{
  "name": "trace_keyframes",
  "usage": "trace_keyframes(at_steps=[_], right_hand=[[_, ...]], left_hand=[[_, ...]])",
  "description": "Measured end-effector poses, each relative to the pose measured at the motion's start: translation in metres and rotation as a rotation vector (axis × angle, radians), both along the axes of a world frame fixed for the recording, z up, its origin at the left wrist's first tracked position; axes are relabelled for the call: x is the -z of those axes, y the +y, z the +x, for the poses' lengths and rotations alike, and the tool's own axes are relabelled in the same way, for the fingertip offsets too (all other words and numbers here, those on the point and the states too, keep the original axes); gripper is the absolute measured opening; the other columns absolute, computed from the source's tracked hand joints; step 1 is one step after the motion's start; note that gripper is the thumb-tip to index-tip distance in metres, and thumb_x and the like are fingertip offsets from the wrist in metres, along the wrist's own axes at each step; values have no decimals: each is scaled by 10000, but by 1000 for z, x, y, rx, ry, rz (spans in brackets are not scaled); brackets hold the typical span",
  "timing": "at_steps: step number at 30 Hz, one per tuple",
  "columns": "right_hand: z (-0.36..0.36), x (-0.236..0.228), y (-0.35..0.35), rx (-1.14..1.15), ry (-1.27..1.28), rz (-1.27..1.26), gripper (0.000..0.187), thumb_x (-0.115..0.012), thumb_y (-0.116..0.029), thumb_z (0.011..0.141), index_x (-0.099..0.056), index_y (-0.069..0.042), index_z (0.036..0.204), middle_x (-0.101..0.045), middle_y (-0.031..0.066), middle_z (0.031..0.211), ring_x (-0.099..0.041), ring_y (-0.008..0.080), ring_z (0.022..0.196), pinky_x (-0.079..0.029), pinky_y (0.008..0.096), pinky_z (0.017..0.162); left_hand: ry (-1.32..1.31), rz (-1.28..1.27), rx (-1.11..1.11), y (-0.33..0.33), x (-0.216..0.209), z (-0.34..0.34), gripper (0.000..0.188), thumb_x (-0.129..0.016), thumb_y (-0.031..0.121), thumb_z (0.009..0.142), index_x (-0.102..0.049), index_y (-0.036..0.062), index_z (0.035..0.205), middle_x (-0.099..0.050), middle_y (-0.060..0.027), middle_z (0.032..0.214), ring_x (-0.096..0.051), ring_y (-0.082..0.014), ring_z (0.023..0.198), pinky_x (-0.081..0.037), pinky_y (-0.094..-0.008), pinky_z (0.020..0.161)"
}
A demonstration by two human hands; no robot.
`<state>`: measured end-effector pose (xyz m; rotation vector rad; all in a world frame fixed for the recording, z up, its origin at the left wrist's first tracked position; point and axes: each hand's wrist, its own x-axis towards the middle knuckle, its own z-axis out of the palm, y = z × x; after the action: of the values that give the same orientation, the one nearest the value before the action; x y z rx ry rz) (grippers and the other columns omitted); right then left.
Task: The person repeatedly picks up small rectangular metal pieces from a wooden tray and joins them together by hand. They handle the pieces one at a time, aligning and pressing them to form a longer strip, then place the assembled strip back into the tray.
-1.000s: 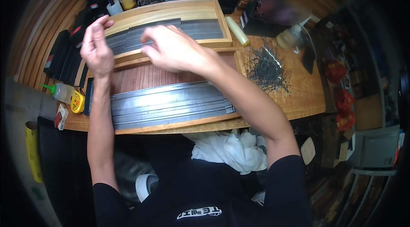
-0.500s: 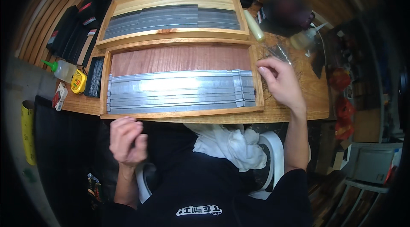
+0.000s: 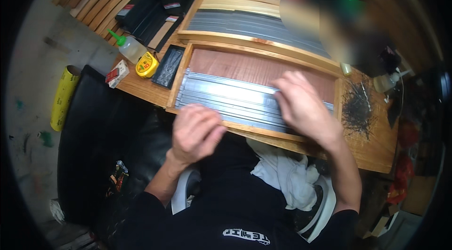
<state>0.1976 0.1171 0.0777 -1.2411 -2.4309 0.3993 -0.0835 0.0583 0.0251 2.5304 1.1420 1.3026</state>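
A shallow wooden tray [image 3: 230, 60] with a red-brown floor lies at the table's front. Long, flat silver metal strips [image 3: 230, 93] lie side by side along its near half. My right hand [image 3: 306, 106] is over the strips' right part, fingers and thumb curled in; whatever lies between them is hidden. At the tray's front left edge is my left hand [image 3: 195, 132], its fingers bent and close together by the rim; I cannot make out anything in it. Behind stands a second wooden tray [image 3: 254, 43] holding grey strips.
Left of the trays are a black open box [image 3: 168, 67], a yellow tape measure [image 3: 147, 65] and a green-nozzled bottle [image 3: 133, 50]. Thin dark scraps [image 3: 360, 108] cover the table's right. Black boxes [image 3: 141, 14] stand far left; a white cloth [image 3: 289, 179] hangs below the front edge.
The view has turned, so the trays look tilted. My right hand has moved from the tray's right rim to over the strips; my left hand has come up to the front edge.
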Motion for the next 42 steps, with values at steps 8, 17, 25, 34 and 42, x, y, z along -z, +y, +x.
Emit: trace_keyframes(at_steps=[8, 17, 25, 34, 42], right_hand=[[-155, 44, 75, -191, 163, -150, 204, -558, 41, 855, -686, 114, 996, -658, 326, 947, -666, 435, 987, -527, 487, 923], [-181, 52, 79, -70, 166, -119, 201, -634, -54, 846, -715, 130, 860, -677, 338, 926, -688, 448, 905, -560, 486, 853], [-184, 36, 113, -43, 228, -519, 203, -776, -197, 851, -787, 6, 850, -740, 180, 788, -709, 219, 765, -570, 359, 758], [-185, 44, 111, -61, 421, -617, 127, -780, -127, 874, -761, -2, 871, -736, 88, 789, -685, 136, 750, -561, 307, 717], [-179, 20, 77, -254, 655, -579, 116, -725, -103, 924, -716, 13, 920, -714, 57, 806, -677, 103, 744, -560, 253, 683]], left_hand=[[368, -21, -287, -11, -17, -72, 359, -818, 222, 801, -731, 18, 1085, -721, -87, 1091, -598, -305, 1061, -427, -475, 1004], [550, -214, -340, -14, -22, -55, 401, -699, 192, 909, -650, -44, 1230, -640, -185, 1173, -561, -374, 1127, -460, -475, 1006], [532, -190, -373, -16, -16, -53, 389, -694, 178, 910, -653, -46, 1226, -641, -181, 1162, -557, -374, 1138, -473, -467, 993], [237, -170, -321, -14, -20, -59, 307, -771, 75, 832, -695, -36, 1108, -689, -173, 1072, -625, -359, 1020, -525, -428, 887], [-410, -470, -369, 31, -26, -83, 320, -714, 34, 928, -666, -60, 1230, -750, -142, 1023, -711, -188, 1006, -545, -296, 902]])
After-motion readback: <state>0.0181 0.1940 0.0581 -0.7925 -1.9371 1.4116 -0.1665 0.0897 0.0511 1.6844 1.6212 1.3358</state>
